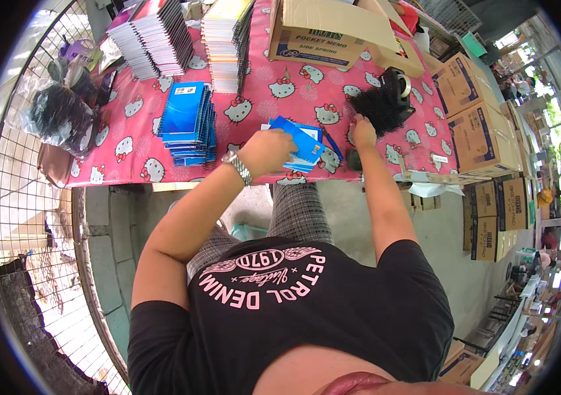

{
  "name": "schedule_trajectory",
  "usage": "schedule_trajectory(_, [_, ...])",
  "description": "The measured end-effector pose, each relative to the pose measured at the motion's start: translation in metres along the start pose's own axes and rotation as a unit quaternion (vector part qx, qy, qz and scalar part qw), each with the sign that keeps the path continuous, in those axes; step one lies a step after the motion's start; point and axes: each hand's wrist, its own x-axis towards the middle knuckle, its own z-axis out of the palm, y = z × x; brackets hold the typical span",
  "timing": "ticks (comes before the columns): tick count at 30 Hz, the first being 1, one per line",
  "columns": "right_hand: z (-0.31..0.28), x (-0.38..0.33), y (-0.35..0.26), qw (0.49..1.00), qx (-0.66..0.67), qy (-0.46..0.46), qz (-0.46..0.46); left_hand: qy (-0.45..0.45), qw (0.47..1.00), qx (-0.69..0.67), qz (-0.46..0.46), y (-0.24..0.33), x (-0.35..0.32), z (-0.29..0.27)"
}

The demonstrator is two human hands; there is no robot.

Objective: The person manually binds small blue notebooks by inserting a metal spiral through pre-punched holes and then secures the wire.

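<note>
Small blue-covered notebooks point(307, 149) lie slightly fanned near the table's front edge. My left hand point(270, 153), with a metal watch on its wrist, is closed on the top one at its left side. To the right, my right hand point(363, 133) reaches to the near edge of a heap of black spiral binding coils point(380, 108). Its fingers are drawn together; whatever is between them is too small to make out. Blue-handled pliers point(332, 143) lie between my hands. A small dark object point(354, 160) sits beside my right wrist.
A stack of blue spiral notebooks point(188, 122) stands left, with taller notebook stacks point(226, 46) behind. An open carton point(317, 46) stands at the back, a tape dispenser point(399, 85) near the coils. The pink patterned tablecloth point(241, 112) covers the table. Cartons point(481, 135) are piled right.
</note>
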Motion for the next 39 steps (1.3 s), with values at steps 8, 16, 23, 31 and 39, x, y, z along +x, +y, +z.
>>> schedule_trajectory(8, [-0.033, 0.029, 0.052, 0.984, 0.166, 0.054, 0.036, -0.099, 0.995, -0.013, -0.027, 0.007, 0.019, -0.021])
schedule_trajectory(16, [-0.146, -0.041, -0.053, 0.830, 0.524, -0.025, 0.188, -0.036, 0.999, 0.000, -0.023, 0.000, 0.017, -0.020])
schedule_trajectory(23, [-0.117, -0.127, -0.124, 0.724, 0.652, 0.045, 0.219, 0.080, 0.985, 0.144, -0.042, 0.023, 0.027, -0.026])
schedule_trajectory(31, [-0.118, -0.138, -0.186, 0.771, 0.617, -0.062, 0.143, 0.160, 0.980, 0.109, -0.035, 0.026, 0.031, -0.009])
schedule_trajectory(39, [-0.141, -0.099, -0.137, 0.909, 0.403, -0.003, -0.110, 0.166, 0.981, 0.094, 0.025, 0.017, 0.022, -0.010])
